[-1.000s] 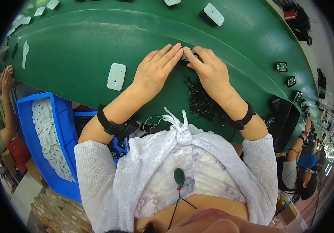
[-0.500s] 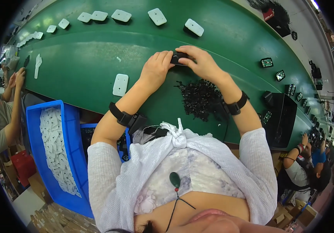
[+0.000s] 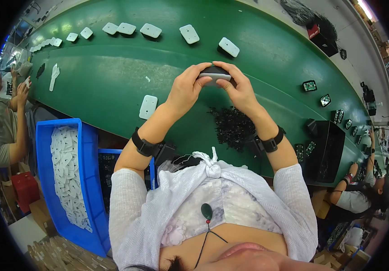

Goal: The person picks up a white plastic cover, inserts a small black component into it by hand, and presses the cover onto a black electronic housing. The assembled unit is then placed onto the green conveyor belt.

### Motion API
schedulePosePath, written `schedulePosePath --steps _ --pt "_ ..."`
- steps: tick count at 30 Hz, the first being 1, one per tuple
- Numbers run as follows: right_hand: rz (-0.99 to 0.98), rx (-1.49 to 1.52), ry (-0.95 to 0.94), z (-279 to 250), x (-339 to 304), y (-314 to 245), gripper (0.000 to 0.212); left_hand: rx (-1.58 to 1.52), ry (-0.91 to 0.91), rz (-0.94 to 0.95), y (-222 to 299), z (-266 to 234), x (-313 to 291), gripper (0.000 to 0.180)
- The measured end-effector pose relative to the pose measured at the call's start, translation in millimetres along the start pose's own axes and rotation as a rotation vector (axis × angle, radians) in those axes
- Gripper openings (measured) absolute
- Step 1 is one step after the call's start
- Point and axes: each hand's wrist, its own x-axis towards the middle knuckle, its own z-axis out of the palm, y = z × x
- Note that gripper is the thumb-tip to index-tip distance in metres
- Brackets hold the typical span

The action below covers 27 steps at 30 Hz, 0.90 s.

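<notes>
Between both hands I hold a small rounded case (image 3: pixel 215 71), black on its far part and white on the side toward me. My left hand (image 3: pixel 186 86) grips its left end, the thumb pressed against the white part. On the right end, my right hand (image 3: pixel 239 87) closes in the same way with its thumb on the white part. Below the hands lies a heap of small black parts (image 3: pixel 233 128). A white cover plate (image 3: pixel 148 107) rests on the green table to the left of my left forearm.
White-topped cases (image 3: pixel 151 30) stand in a row along the table's (image 3: pixel 113 77) far side. Black housings with circuit boards (image 3: pixel 309 86) line the right. A black bin (image 3: pixel 327 153) sits near the right edge. A blue crate (image 3: pixel 90 180) holds white pieces. People work at both sides.
The case has turned in my hands, so its white part now shows toward me. Both thumbs have come onto it. The whole view has shifted slightly.
</notes>
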Motion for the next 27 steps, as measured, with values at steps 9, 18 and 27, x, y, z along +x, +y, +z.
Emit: schedulePosePath --steps 9,18,27 --pt "-0.097 -0.064 0.005 6 -9 -28 0.045 -0.012 0.007 0.002 29 -15 -7 0.025" --pt "-0.157 -0.069 0.141 23 -16 -28 0.041 0.092 0.055 0.047 44 -16 -10 0.026" --pt "-0.090 0.014 0.035 11 -14 -34 0.044 0.058 0.007 0.000 46 -27 -11 0.024"
